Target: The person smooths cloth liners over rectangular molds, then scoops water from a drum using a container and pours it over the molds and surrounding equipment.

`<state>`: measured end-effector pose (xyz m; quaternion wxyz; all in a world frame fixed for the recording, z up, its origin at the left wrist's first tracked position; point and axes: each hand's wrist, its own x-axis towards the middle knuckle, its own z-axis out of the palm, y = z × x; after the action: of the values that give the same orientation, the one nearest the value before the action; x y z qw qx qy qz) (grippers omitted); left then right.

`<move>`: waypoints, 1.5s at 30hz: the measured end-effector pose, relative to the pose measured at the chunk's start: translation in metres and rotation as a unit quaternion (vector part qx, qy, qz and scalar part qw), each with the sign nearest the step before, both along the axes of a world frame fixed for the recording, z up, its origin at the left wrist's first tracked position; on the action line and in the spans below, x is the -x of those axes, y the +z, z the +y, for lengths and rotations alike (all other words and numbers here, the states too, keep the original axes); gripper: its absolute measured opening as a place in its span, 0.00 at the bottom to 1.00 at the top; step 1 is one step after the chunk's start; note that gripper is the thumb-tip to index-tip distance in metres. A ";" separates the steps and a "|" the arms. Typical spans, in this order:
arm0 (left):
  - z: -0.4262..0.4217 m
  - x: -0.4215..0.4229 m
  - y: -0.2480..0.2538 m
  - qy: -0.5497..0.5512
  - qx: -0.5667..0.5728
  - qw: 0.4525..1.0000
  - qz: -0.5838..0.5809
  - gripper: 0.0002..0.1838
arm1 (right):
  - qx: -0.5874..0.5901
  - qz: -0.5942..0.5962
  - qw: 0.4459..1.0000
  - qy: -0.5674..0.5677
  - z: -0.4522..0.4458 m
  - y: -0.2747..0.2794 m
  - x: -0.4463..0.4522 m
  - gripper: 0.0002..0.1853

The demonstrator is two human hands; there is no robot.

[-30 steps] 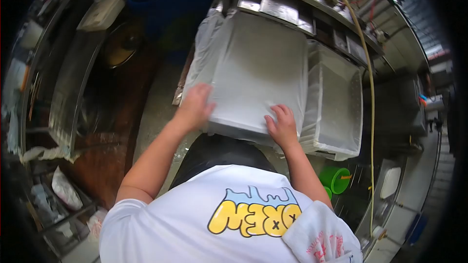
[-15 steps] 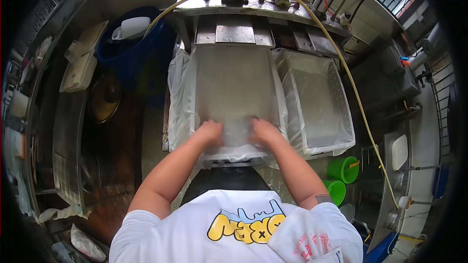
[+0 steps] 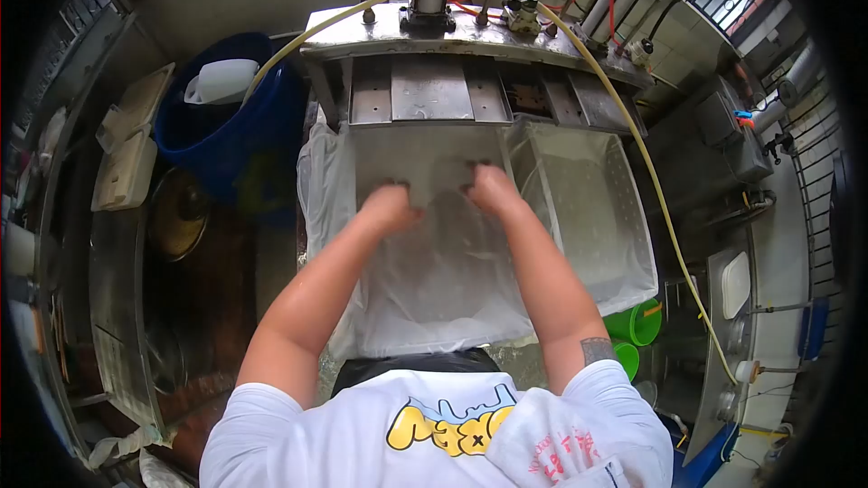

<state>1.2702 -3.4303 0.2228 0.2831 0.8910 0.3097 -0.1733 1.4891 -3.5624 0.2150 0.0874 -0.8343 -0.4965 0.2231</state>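
My left hand [image 3: 391,208] is closed, fingers curled down, over the middle of a wide rectangular tray lined with thin white cloth [image 3: 434,330]. To its right, my right hand [image 3: 494,190] is closed in much the same way. Both seem to pinch the thin, translucent cloth, which stretches from them back towards my body. Blur and the angle partly hide the fingertips. Beneath the cloth is a flat, pale grey surface whose material I cannot make out.
A second cloth-lined tray [image 3: 588,190] stands on the right. Behind both is a metal press [image 3: 429,90]. A yellow hose [image 3: 624,99] arches over the right side. A blue barrel [image 3: 231,140] stands left; green buckets [image 3: 637,325] are at lower right.
Both hands have moved forward, away from my body, from the tray's near edge to its middle. Thin cloth now stretches behind them. The camera view has tilted up slightly.
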 end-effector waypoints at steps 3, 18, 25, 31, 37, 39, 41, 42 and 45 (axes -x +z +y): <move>0.038 -0.028 -0.002 0.045 -0.170 0.974 -0.140 0.34 | -0.109 -0.081 0.990 -0.025 0.038 -0.005 -0.019 0.33; 0.319 0.000 -0.145 -0.093 0.019 0.991 -0.096 0.28 | -0.270 -0.137 0.953 -0.016 0.084 -0.092 -0.138 0.26; 0.368 -0.012 -0.145 -0.047 0.238 0.969 -0.042 0.30 | -0.215 -0.190 0.958 0.016 0.072 -0.078 -0.127 0.26; 0.314 -0.034 -0.106 -0.014 -0.198 0.961 -0.192 0.16 | -0.180 -0.188 0.965 0.017 0.063 -0.080 -0.118 0.20; 0.262 -0.054 -0.057 0.276 -0.334 0.852 -0.292 0.17 | -0.163 -0.153 0.974 -0.028 0.059 -0.075 -0.115 0.25; 0.259 -0.058 -0.042 0.317 -0.334 0.823 -0.334 0.18 | -0.142 -0.105 0.978 -0.115 0.053 -0.063 -0.108 0.29; 0.250 -0.048 -0.024 0.291 -0.273 0.864 -0.307 0.19 | -0.188 0.117 0.933 -0.282 0.049 -0.095 -0.137 0.27; 0.247 -0.040 -0.017 0.195 -0.284 0.901 -0.263 0.20 | -0.222 0.329 0.814 -0.424 0.050 -0.111 -0.160 0.25; 0.291 -0.030 -0.041 0.017 -0.297 0.948 -0.112 0.20 | -0.182 0.471 0.779 -0.371 0.052 -0.106 -0.205 0.23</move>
<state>1.3003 -3.1389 0.1815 0.0419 0.9431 0.3282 0.0320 1.6939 -3.5101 0.1089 0.5367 -0.7136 -0.0765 0.4437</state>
